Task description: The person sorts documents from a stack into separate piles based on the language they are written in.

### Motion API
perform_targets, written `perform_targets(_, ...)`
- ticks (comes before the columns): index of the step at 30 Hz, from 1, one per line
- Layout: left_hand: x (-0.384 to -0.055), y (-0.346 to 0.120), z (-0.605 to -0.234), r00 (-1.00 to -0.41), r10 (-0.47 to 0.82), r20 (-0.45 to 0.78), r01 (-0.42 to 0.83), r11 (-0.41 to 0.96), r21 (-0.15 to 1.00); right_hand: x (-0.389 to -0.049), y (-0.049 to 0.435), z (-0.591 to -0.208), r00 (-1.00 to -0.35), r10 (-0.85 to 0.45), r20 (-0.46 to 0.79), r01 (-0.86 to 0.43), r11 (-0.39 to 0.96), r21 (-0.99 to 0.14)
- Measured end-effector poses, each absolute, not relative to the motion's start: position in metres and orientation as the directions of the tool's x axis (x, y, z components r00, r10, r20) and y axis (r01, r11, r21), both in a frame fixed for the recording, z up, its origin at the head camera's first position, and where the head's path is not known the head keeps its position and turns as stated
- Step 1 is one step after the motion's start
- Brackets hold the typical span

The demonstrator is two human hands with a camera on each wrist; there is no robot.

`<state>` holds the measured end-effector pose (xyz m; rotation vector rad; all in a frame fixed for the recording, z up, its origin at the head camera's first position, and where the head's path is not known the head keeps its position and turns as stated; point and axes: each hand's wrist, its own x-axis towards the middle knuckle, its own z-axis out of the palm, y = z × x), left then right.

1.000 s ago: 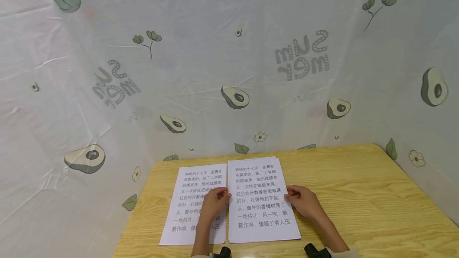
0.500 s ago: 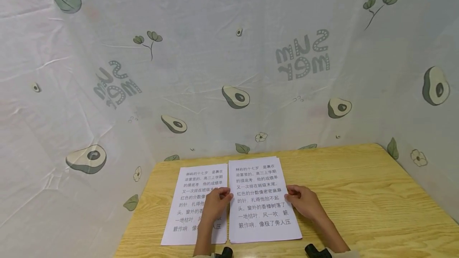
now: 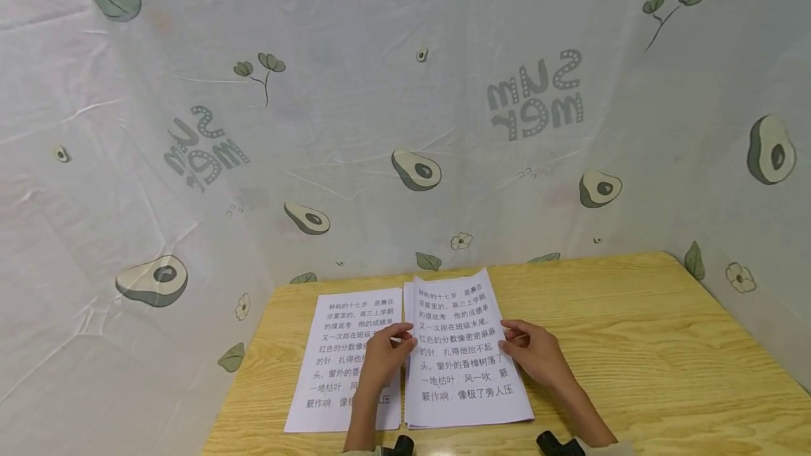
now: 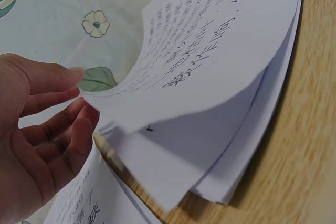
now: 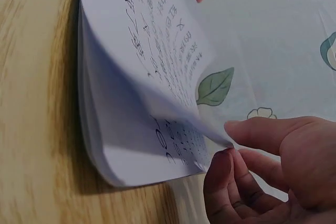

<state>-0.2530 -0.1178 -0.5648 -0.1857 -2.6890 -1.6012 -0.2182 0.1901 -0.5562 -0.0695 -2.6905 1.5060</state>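
Two stacks of white paper printed with large Chinese characters lie side by side. My left hand [image 3: 382, 357] pinches the left edge of the top sheet [image 3: 456, 350] of the right-hand stack. On the opposite edge, my right hand [image 3: 535, 354] pinches the same sheet between thumb and fingertips. Both wrist views show this sheet bowed, its sides lifted off the printed sheets [image 4: 168, 161] beneath. My left forearm crosses over the left-hand stack [image 3: 317, 385] and hides part of its text.
The stacks rest on a light wood-grain table [image 3: 633, 343], with bare wood to their right. Behind and at both sides hangs a pale curtain [image 3: 355, 118] printed with avocados, leaves and flowers. Black wrist devices [image 3: 557, 444] show at the bottom edge.
The top sheet of the right-hand stack lay flat earlier; now its sides and upper corners are raised and it bows. Both hands have risen slightly and moved a little closer together.
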Motion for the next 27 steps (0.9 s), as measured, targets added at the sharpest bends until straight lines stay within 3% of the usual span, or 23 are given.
perform_targets(6,-0.252,-0.114,-0.565,-0.996,0.084,0.039,0.07,0.411,0.909,-0.218,0.188,-0.557,-0.996,0.089,0.024,0.022,0.486,-0.874)
perform_targets(15,-0.251,-0.109,-0.562,-0.997,0.048,0.057,0.072,0.421,0.904,-0.217,0.19,-0.555,-0.991,0.113,0.065,0.005,0.533,-0.846)
perform_targets(27,-0.251,-0.111,-0.551,-0.999,0.021,0.034,0.038,0.275,0.961,-0.218,0.194,-0.543,-0.983,0.163,0.083,0.013,0.515,-0.857)
